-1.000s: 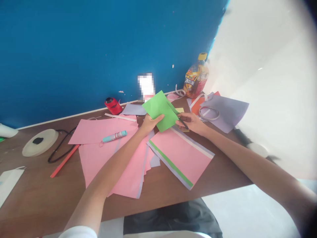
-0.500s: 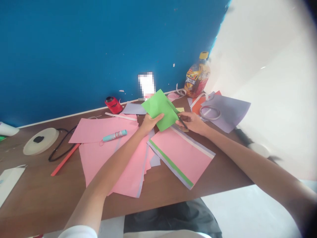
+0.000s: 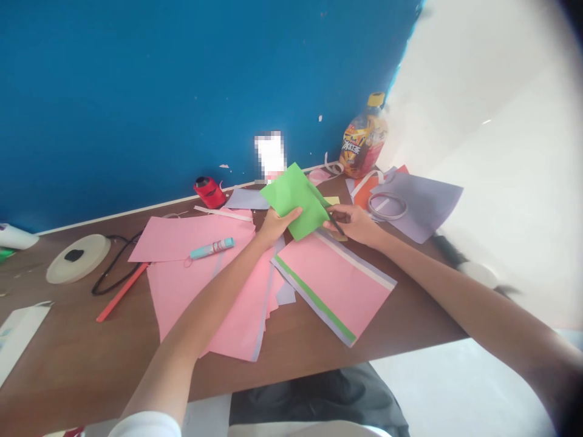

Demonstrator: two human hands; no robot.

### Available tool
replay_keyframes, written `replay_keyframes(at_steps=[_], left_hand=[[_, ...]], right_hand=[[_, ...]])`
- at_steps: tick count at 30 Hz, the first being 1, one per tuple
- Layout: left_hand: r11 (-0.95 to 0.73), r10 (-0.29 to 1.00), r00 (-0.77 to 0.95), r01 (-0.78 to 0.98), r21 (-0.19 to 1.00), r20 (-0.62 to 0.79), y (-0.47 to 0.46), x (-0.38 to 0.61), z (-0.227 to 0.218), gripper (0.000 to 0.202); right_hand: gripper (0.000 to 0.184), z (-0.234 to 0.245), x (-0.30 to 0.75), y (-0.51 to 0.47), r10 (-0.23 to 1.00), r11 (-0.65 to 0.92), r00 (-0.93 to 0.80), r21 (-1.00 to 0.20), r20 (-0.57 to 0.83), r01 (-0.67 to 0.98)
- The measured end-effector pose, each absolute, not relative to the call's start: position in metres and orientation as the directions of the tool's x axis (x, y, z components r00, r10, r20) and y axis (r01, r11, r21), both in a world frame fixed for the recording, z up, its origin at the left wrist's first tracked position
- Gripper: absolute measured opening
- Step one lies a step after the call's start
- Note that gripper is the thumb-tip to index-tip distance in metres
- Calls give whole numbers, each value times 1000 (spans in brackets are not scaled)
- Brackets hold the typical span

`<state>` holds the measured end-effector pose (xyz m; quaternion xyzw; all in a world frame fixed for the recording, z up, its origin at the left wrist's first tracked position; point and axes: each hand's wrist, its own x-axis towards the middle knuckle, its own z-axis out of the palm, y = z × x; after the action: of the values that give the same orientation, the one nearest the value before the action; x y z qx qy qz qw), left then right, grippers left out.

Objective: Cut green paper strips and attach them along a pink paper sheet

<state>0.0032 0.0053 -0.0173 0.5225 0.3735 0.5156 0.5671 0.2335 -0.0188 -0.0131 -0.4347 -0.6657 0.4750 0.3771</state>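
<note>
My left hand pinches a green sheet of paper by its lower left edge, thumb on top, and holds it tilted above the table. At the sheet's right edge, my right hand has its fingers closed on a slim dark tool, whose kind I cannot make out. A narrow darker green band runs along that edge, in line with the tool. Below the hands lies a pink sheet with green, lilac and pale strips along its sides.
Pink papers spread at the left, a light blue tube on them. Further left are a round white disc and a red stick. A red spool, a drink bottle and a tape ring stand or lie behind.
The view has shifted very slightly. Both hands, the green sheet and the dark tool stay in almost the same place.
</note>
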Motion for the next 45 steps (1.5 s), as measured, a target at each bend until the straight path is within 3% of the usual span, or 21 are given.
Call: replay_keyframes(at_steps=[21, 28, 33, 45], left_hand=[[-78, 979, 170, -188, 979, 110, 5, 4, -19, 66], [-25, 995, 93, -232, 972, 47, 11, 3, -20, 52], [-97, 991, 54, -330, 939, 121, 18, 1, -22, 49], [-8, 996, 84, -317, 948, 37, 17, 1, -21, 50]], right_hand=[[45, -3, 233, -22, 948, 199, -301, -927, 100, 319], [49, -7, 234, -20, 956, 177, -281, -935, 88, 308], [45, -9, 237, -18, 951, 216, -284, -917, 120, 335], [41, -9, 237, -21, 936, 116, -350, -972, 39, 203]])
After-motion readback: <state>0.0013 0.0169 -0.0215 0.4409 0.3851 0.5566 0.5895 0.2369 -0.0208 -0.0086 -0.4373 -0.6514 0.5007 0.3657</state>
